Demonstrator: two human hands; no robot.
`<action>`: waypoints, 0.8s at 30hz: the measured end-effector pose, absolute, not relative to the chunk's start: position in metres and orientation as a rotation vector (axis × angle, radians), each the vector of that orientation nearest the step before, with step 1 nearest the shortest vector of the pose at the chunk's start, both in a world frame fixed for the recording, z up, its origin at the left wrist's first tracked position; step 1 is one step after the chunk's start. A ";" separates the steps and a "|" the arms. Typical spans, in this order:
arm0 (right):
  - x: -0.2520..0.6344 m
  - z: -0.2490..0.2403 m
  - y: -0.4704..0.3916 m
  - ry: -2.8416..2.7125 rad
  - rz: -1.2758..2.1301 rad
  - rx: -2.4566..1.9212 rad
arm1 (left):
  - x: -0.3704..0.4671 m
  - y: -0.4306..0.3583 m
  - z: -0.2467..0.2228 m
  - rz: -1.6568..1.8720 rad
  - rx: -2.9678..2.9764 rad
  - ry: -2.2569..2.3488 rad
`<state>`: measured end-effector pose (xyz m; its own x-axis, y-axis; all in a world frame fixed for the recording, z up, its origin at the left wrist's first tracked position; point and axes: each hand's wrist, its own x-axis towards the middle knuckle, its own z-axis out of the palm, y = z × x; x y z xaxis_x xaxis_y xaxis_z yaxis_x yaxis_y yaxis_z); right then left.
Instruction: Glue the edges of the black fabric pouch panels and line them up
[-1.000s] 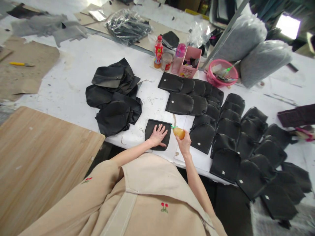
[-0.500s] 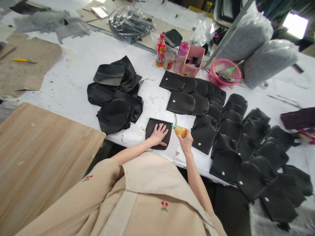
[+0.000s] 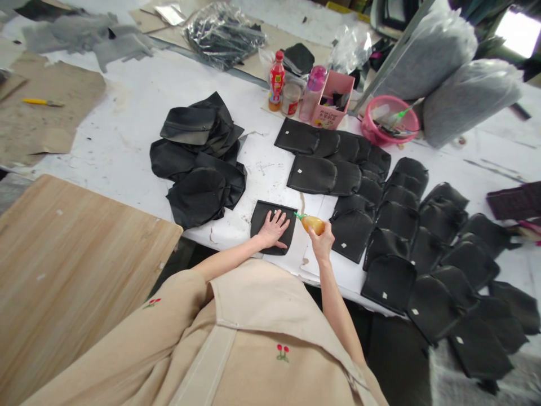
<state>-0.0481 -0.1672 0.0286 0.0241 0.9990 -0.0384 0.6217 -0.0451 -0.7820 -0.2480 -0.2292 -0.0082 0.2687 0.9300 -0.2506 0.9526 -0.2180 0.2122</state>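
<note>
A black leather-like piece (image 3: 258,228) lies flat near the table's front edge. Pressed on top of it is my left hand (image 3: 273,230), fingers spread. My right hand (image 3: 322,242) is closed round a yellow-orange squeeze bottle (image 3: 313,225) with a thin green nozzle. The nozzle points left, its tip at the upper right corner of the black piece; I cannot tell whether it touches. Right of my right hand, rows of overlapping black pieces (image 3: 353,234) cover the table, several with small white tags. A loose pile of black pieces (image 3: 196,192) is at the left.
Behind the rows stand a red-capped drink bottle (image 3: 276,82), a glass jar (image 3: 291,100), a pink-lidded bottle (image 3: 313,93), a pink box (image 3: 332,115) and a pink basket (image 3: 374,133). A wooden board (image 3: 84,276) juts in at left. A yellow cutter (image 3: 42,102) rests on cardboard.
The squeeze bottle in my right hand has shifted slightly right and tilted nearer to level. My left hand stays spread on the black piece. The view has moved slightly.
</note>
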 end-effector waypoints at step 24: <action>-0.019 0.033 -0.218 -1.572 1.007 -1.751 | -0.249 -0.229 -0.009 -0.118 2.215 1.714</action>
<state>-0.0187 -0.2177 0.0325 0.0234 0.9874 -0.1562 0.5548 -0.1428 -0.8196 -0.2493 -0.2290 -0.0091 0.2698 0.9249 -0.2680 0.9530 -0.2165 0.2122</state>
